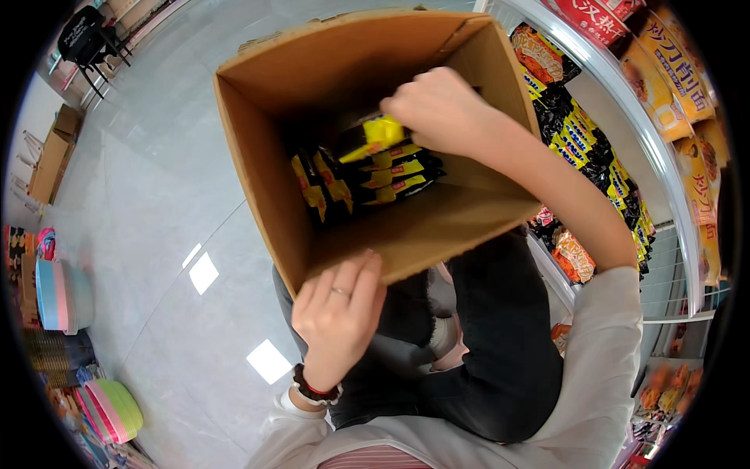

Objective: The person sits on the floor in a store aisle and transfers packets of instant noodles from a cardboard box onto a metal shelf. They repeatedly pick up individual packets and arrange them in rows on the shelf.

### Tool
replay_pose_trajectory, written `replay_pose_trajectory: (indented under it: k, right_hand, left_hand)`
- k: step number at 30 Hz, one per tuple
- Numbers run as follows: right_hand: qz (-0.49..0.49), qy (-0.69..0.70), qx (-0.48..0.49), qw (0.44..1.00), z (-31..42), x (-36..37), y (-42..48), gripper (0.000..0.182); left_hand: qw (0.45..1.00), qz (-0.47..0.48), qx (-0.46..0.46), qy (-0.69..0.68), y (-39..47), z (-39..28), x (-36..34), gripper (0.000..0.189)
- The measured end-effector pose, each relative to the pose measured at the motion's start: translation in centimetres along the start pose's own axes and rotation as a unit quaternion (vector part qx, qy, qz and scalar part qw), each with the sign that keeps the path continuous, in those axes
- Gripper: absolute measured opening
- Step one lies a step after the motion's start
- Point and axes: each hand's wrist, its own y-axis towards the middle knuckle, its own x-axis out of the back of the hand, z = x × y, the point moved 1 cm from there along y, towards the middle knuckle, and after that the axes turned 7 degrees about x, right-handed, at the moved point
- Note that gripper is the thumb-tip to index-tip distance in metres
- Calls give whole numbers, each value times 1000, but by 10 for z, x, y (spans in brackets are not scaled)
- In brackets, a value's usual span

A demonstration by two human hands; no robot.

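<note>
A deep, open cardboard box (pixel 252 158) stands tilted in front of my knees, its mouth facing me. My left hand (pixel 337 305) grips its near rim, the fingers curled over the edge. Inside the box, my right hand (pixel 439 111) pinches a black-and-yellow food packet (pixel 375 138), blurred and lifted above the others. More packets (pixel 398 176) of the same kind lie stacked below it, and a few stand on edge (pixel 319 184) at the left. The box's dark far corner is hard to make out.
On my right, a white wire shelf (pixel 662 140) holds rows of similar black-and-yellow packets (pixel 577 135) and orange-yellow noodle packages (pixel 674 76). Stacked plastic basins (pixel 61 296), green and pink tubs (pixel 111 410) and a black chair (pixel 85 41) stand across the grey tiled floor (pixel 170 146).
</note>
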Motion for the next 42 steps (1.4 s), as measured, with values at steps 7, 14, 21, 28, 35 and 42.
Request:
replay_pose_trajectory:
  k: [7, 14, 21, 28, 35, 42]
  right_hand:
    - [-240, -44, -138, 960, 50, 118, -158, 31]
    - [-215, -19, -195, 957, 86, 94, -257, 20]
    - [-267, 45, -231, 935, 77, 32, -280, 20]
    - [-310, 36, -259, 914, 70, -5, -286, 14]
    - [-341, 50, -295, 891, 72, -22, -287, 18]
    - [-332, 60, -307, 890, 80, -32, -294, 20]
  left_hand:
    - [999, -10, -40, 13, 43, 28, -3, 28]
    - [994, -45, -70, 65, 100, 49, -12, 33]
    - [985, -123, -86, 90, 128, 71, -41, 32]
    - [948, -118, -77, -284, 79, 3, -67, 30]
    - [699, 326, 197, -605, 14, -67, -135, 17]
    - [518, 303, 276, -751, 11, -76, -144, 11]
